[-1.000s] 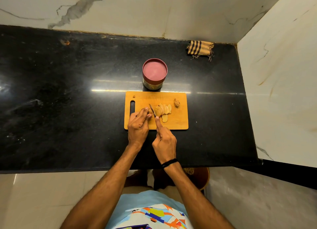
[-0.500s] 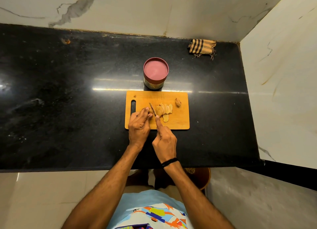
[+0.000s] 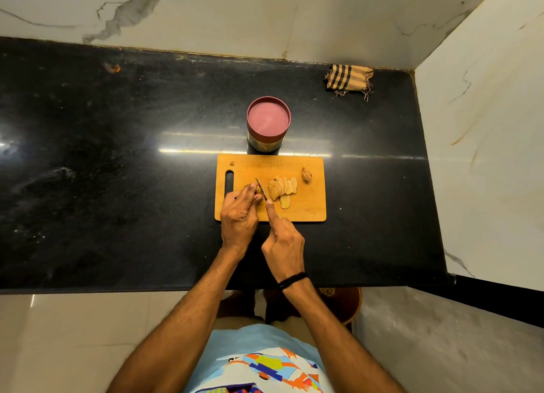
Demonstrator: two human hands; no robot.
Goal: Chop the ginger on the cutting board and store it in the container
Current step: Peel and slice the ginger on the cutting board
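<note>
A wooden cutting board (image 3: 309, 213) lies on the black counter. My left hand (image 3: 239, 216) pinches a small remaining ginger piece (image 3: 259, 190) near the board's left middle. My right hand (image 3: 283, 241) grips a small knife (image 3: 261, 188), index finger along its back, with the blade against the right side of that piece. Several pale ginger slices (image 3: 282, 188) lie fanned just right of the blade. A brown ginger end (image 3: 306, 175) sits apart at the board's upper right. The container (image 3: 268, 123), a jar with a maroon lid on, stands just behind the board.
A striped folded cloth (image 3: 348, 79) lies in the counter's back right corner. Marble walls close the back and right sides. The black counter (image 3: 117, 171) stretches wide to the left. A wooden stool (image 3: 350, 302) shows below the counter edge by my legs.
The hands and knife stay in nearly the same place at the ginger piece; only the view has shifted slightly.
</note>
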